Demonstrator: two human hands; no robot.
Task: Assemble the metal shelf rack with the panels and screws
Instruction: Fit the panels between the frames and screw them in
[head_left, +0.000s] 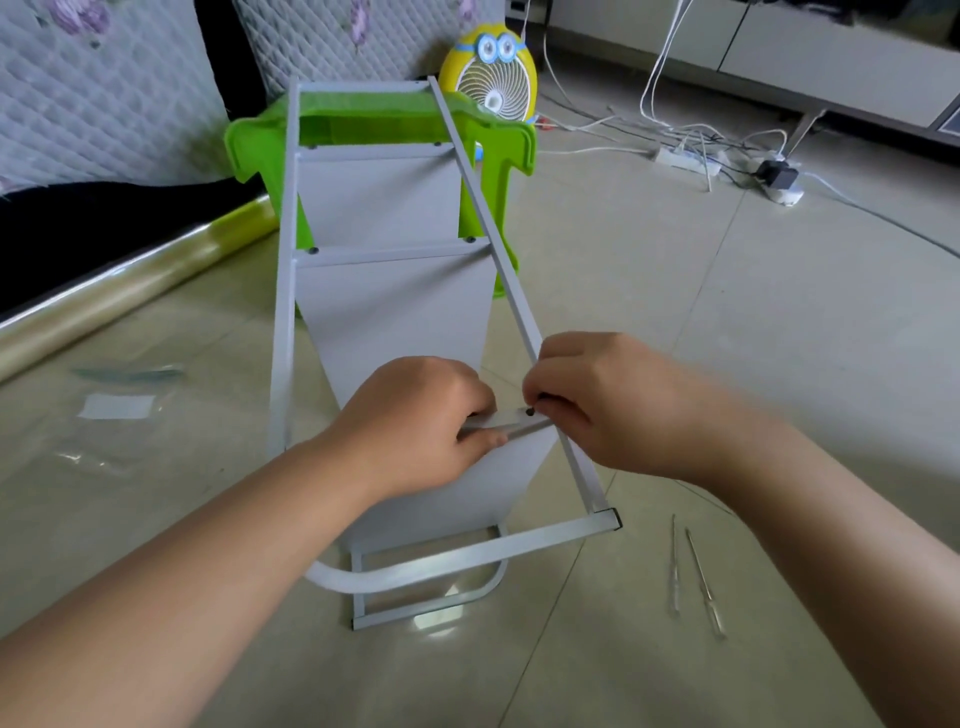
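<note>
Screw-starting looks the step in hand: right hand pinches a dark screw at the hole where the nearest panel meets the right rail; left hand grips that panel's edge; metal rack lies on the floor, far end propped on a green stool; next, probably, a screwdriver from beside the rack's near right corner; power strip lies well apart.

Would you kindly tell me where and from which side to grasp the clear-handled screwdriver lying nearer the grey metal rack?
Pinch that screwdriver by its thick clear handle, coming straight down from above: it lies flat on the tiled floor, handle end toward you, thin shaft pointing away.
</note>
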